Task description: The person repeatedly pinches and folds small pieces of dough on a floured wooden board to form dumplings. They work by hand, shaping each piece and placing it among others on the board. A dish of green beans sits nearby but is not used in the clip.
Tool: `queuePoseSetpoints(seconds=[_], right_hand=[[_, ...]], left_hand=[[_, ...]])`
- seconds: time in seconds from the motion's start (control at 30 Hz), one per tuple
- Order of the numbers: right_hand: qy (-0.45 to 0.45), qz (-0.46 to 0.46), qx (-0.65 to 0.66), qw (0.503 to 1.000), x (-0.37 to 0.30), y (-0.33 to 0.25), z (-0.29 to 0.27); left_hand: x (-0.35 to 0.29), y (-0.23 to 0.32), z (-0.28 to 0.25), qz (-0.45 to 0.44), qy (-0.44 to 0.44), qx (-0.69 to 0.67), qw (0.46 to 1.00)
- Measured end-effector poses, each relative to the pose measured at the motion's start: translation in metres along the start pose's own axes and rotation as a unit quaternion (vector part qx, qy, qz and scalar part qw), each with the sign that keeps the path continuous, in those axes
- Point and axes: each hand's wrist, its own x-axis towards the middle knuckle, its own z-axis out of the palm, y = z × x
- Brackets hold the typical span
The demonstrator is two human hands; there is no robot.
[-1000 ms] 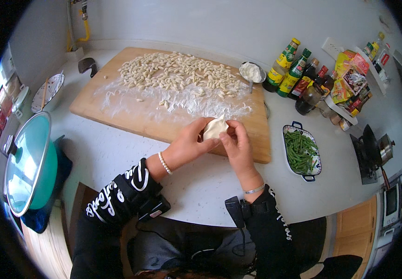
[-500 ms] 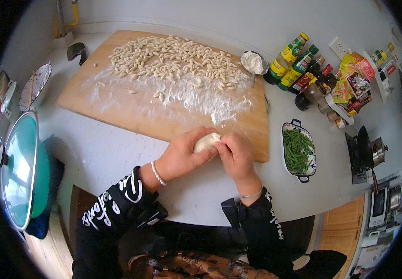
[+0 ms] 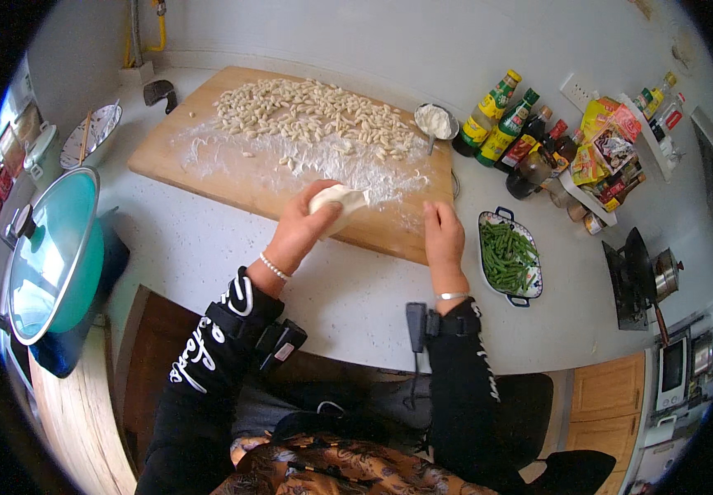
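Note:
A pale lump of dough (image 3: pixel 341 199) is wrapped in the fingers of my left hand (image 3: pixel 297 229), just over the near edge of the wooden board (image 3: pixel 241 186). My right hand (image 3: pixel 445 237) is apart from it, by the board's right corner. Its fingers are closed together, and whatever they may hold is hidden. Many small shaped dough pieces (image 3: pixel 307 111) lie across the board's far half. White flour (image 3: pixel 356 175) is spread in front of them, with a few pieces lying loose in it.
A flour scoop (image 3: pixel 435 122) rests at the board's far right corner. Right of the board are a dish of green beans (image 3: pixel 509 256) and several sauce bottles (image 3: pixel 488 111). At left stand a lidded teal pot (image 3: pixel 55 256), a bowl with chopsticks (image 3: pixel 92 136) and a dark blade-like tool (image 3: pixel 159 92).
My hands have separated. The right one moved right, away from the dough, while the left one lifted it slightly left and farther over the board. The whole view has shifted a little.

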Motion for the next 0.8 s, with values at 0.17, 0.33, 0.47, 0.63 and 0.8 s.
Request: queuePoseSetpoints(seconds=[0.17,0.33,0.47,0.63,0.8], right_hand=[[-0.163,-0.098,-0.016,0.982,-0.001,0.018,0.001],[-0.16,-0.145,-0.096,0.972,-0.004,0.011,0.014],[-0.14,-0.23,-0.091,0.959,0.002,0.018,0.012],[-0.205,-0.011,0.112,0.972,0.002,0.027,0.005],[-0.25,0.008,0.136,0.959,0.0,0.014,0.004]], left_hand=[[0.014,-0.011,-0.008,0.012,0.044,0.002,0.999],[0.019,-0.02,-0.009,0.012,0.086,-0.017,0.996],[0.02,-0.017,-0.008,0.004,0.08,-0.012,0.997],[0.019,-0.013,-0.006,-0.005,0.089,-0.008,0.996],[0.018,-0.014,-0.007,0.007,0.092,-0.028,0.995]])
